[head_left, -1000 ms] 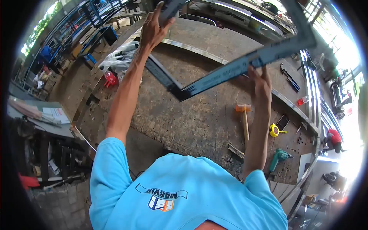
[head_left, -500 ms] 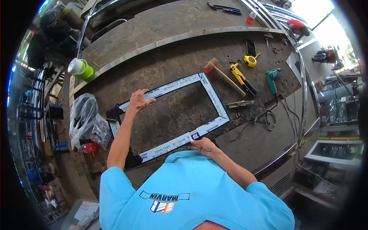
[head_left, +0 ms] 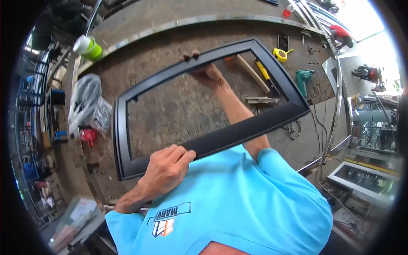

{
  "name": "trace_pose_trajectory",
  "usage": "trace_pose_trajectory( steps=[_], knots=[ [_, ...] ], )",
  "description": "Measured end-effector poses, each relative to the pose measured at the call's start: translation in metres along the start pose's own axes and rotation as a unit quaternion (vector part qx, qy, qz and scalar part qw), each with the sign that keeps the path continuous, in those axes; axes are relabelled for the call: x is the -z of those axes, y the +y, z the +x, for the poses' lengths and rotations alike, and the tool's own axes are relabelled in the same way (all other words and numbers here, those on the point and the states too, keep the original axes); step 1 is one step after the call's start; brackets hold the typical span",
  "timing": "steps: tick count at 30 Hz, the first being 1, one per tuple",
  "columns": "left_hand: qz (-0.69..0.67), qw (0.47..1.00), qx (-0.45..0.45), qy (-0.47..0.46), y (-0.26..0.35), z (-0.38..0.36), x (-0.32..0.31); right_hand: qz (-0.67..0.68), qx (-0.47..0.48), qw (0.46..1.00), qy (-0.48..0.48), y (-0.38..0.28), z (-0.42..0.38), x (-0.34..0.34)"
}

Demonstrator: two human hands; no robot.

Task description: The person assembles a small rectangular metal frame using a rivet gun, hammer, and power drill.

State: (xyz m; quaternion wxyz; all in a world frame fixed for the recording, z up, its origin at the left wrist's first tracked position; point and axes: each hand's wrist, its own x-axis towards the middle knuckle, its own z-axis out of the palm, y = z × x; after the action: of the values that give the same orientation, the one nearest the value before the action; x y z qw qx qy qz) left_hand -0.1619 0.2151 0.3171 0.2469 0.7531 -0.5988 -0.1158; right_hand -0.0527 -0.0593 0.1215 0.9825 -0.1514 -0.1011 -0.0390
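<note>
**Over it goes: dark face up, both hands on the frame!**

And there's the flip! Half a second ago the printed film was facing up; now the frame [head_left: 246, 131] shows its plain dark side, with no lettering in view. That puts the bare profile on show, and the labelled face looks to be underneath. It's up off the worktop [head_left: 165, 119], apparently at a slight tilt, close in front of the blue shirt [head_left: 238, 191].

Here's the grip: the left hand [head_left: 168, 168] is clasping the near rail, knuckles up, near the left corner. The right hand [head_left: 207, 75] comes from below, its arm seen through the opening, and grasps the far rail with fingertips curling over the outer edge.

Look at that finish! Smooth, dark, satin-like, with a paler sheen along the left rail and a stepped inner lip. Four-sided, sharp-cornered, its long rails bowing in this wide view.

Beneath it, scuffed, blotchy brown board. Off to the right, a pale wooden handle [head_left: 253, 73], a rounded yellow tape measure [head_left: 280, 55] and a green drill [head_left: 303, 80]. Over on the left, crinkled, see-through plastic bags [head_left: 85, 100], with a glossy red item [head_left: 88, 136] just beside them.
</note>
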Motion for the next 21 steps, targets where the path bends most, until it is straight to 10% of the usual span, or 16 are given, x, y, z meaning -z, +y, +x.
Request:
trace_pose_trajectory(
  steps=[16, 21],
  knots=[
    [0.01, 0.999, 0.012, 0.03, 0.022, 0.01, -0.001, 0.066, -0.038, 0.997, 0.021, 0.01, -0.02, 0.0],
    [0.193, 0.942, 0.049, 0.271, -0.046, 0.043, 0.083, 0.053, -0.15, 0.932, 0.324, 0.069, -0.098, 0.013]
  ],
)
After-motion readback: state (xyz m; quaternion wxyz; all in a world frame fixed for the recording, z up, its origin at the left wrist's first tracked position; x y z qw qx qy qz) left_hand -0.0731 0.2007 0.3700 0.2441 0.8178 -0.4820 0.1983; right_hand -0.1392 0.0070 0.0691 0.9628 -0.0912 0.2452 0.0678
